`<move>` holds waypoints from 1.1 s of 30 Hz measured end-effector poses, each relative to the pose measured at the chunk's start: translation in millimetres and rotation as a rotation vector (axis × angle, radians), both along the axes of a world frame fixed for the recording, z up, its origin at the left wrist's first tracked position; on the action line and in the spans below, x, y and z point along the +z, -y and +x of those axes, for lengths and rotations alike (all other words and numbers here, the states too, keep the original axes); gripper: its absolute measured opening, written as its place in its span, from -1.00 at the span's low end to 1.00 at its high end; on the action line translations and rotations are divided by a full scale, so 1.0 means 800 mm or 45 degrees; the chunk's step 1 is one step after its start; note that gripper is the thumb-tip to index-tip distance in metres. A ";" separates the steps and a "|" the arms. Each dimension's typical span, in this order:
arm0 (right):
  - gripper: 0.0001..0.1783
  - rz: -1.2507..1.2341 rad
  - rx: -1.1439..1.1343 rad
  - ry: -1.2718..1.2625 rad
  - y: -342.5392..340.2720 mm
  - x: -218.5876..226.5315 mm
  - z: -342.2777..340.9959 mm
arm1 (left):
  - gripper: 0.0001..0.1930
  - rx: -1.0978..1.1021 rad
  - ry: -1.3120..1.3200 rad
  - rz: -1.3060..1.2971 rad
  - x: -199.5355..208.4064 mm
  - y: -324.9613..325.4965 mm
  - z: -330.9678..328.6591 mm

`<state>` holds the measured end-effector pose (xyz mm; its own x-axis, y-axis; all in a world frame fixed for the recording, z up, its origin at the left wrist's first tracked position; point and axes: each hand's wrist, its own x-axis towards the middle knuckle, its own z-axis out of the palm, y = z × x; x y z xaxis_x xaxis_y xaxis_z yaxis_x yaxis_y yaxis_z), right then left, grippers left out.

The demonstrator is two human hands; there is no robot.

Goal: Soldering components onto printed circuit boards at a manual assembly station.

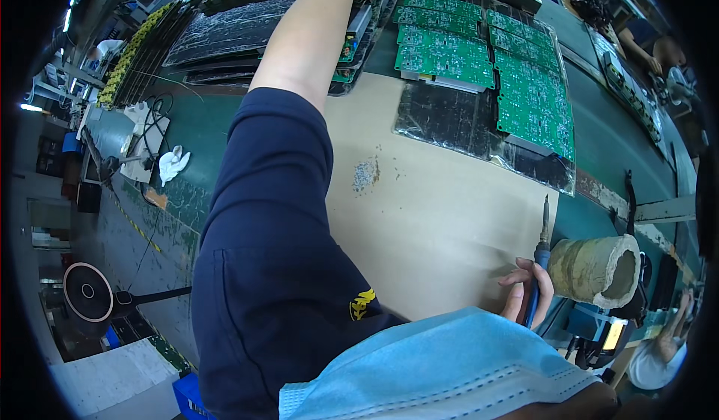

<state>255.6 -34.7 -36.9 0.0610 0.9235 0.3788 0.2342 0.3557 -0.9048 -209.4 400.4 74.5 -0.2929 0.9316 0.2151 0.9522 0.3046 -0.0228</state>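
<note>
My right hand (526,292) is closed around the blue handle of a soldering iron (543,248), whose metal tip points away from me. My left forearm (311,41), in a dark blue sleeve, stretches to the far edge, beside a stack of boards in black trays (363,26). The left hand is almost wholly cut off at the top, so its fingers and anything in them are hidden. Green circuit boards (528,94) lie in rows on a dark sheet (442,120) at the far right. Small grey bits (365,175) are heaped on the tan work surface (427,225).
A hollow, crusted cylinder (595,270) lies right beside my right hand. A light-blue mask (449,360) blocks the bottom middle. At left are a white glove (174,164), dark cables (157,113) and a fan (88,292). Other people sit at the right rim.
</note>
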 end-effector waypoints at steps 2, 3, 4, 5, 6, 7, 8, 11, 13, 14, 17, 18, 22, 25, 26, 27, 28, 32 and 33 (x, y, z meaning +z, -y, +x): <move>-0.58 0.001 -0.003 -0.011 -0.001 -0.001 0.001 | -0.28 -0.199 0.189 -0.097 0.009 0.011 0.009; -0.59 0.002 -0.001 -0.018 -0.001 -0.001 0.001 | -0.28 -0.205 0.190 -0.099 0.015 0.017 0.020; -0.59 0.001 -0.009 -0.018 -0.002 0.000 0.002 | -0.32 -0.115 0.229 -0.048 0.023 0.021 0.032; -0.59 0.022 0.000 -0.009 -0.001 0.000 0.002 | -0.36 -0.014 0.264 0.002 0.031 0.031 0.039; -0.60 0.044 0.007 -0.002 -0.001 0.000 0.002 | -0.40 0.085 0.296 0.051 0.036 0.038 0.047; -0.60 0.066 0.026 -0.003 0.000 0.000 0.002 | -0.40 0.099 0.281 0.050 0.042 0.045 0.034; -0.60 0.063 0.039 -0.021 0.001 0.000 0.002 | -0.46 0.126 0.585 -0.026 0.051 0.053 0.011; -0.60 0.091 0.067 -0.049 0.005 0.006 -0.001 | -0.51 -0.226 1.445 -0.308 0.056 0.115 -0.031; -0.60 0.082 0.080 -0.065 0.008 0.005 0.004 | -0.57 -0.396 2.129 -0.454 0.070 0.199 0.011; -0.60 0.079 0.106 -0.056 0.009 0.005 0.007 | -0.62 -0.180 2.270 -0.386 0.082 0.250 0.045; -0.60 0.054 0.121 -0.055 0.011 0.003 0.012 | -0.46 -0.419 2.111 -0.303 0.045 0.356 0.093; -0.60 0.050 0.124 -0.067 0.009 0.001 0.011 | -0.46 -0.342 2.232 -0.247 0.036 0.390 0.119; -0.63 0.010 0.105 -0.014 0.009 0.015 -0.001 | -0.50 -0.358 2.396 -0.469 -0.010 0.492 0.174; -0.62 0.030 0.193 -0.073 0.003 0.026 -0.004 | -0.42 -0.118 2.376 -0.674 -0.051 0.531 0.206; -0.61 0.059 0.242 -0.125 0.000 0.031 -0.006 | -0.45 -0.192 2.423 -0.792 -0.067 0.538 0.212; -0.61 0.047 0.252 -0.103 -0.001 0.035 -0.011 | -0.47 -0.271 2.465 -0.906 -0.081 0.545 0.217; -0.59 0.040 0.278 -0.156 -0.003 0.040 -0.016 | -0.47 -0.267 2.492 -0.901 -0.091 0.551 0.226; -0.48 -0.006 0.323 -0.260 -0.009 0.061 -0.036 | -0.52 -0.284 2.319 -0.733 -0.107 0.568 0.247; -0.45 -0.032 0.309 -0.276 -0.012 0.065 -0.043 | -0.53 -0.462 2.100 -0.879 -0.104 0.562 0.241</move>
<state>221.5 -25.1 15.1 -0.0856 0.9297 0.3582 -0.0538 0.3547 -0.9334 -16.5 -49.1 -8.4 0.4312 0.7767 -0.4591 0.1387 0.4457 0.8844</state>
